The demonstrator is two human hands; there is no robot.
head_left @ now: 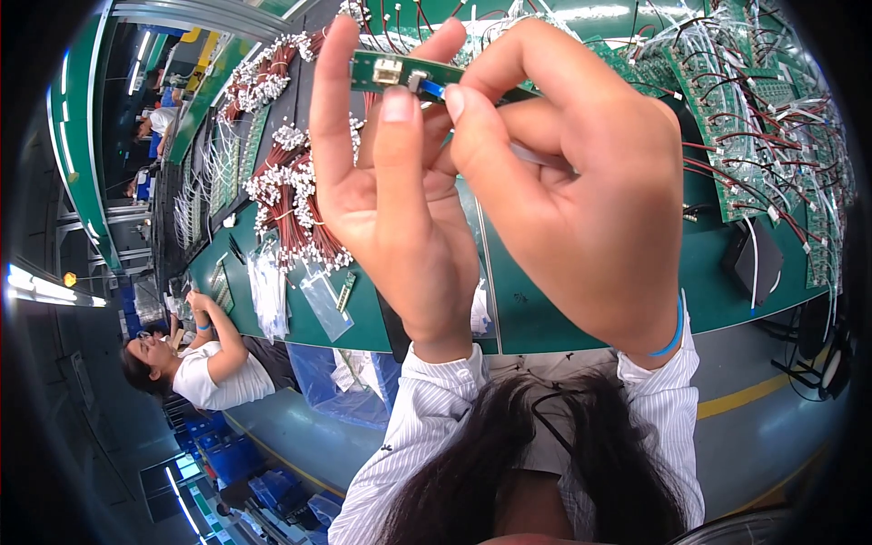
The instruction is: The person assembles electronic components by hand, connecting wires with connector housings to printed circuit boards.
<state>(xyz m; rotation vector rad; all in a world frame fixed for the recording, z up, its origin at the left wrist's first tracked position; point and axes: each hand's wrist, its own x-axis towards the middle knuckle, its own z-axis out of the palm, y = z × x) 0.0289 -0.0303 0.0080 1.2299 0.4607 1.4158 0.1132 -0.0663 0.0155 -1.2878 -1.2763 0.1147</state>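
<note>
A narrow green circuit board [365,73] is held up close, above the workbench. My left hand [400,209] grips it between the thumb in front and fingers behind, with the index finger stretched upward. On the board sits a cream-white connector socket [389,71]. Beside that socket, a small blue strip [431,89] runs to a grey connector on the board. The thumb and index finger of my right hand [581,173] are pinched at the blue strip's outer end. My right fingertips partly cover the board's right part.
Bundles of red-brown wires with white plugs [291,204] lie on the green bench [545,313]. Wired circuit boards [749,118] are piled at right, near a black box [754,262]. Clear bags [327,304] lie at left. A co-worker [227,363] and blue-lined bin [318,386] are beyond the bench edge.
</note>
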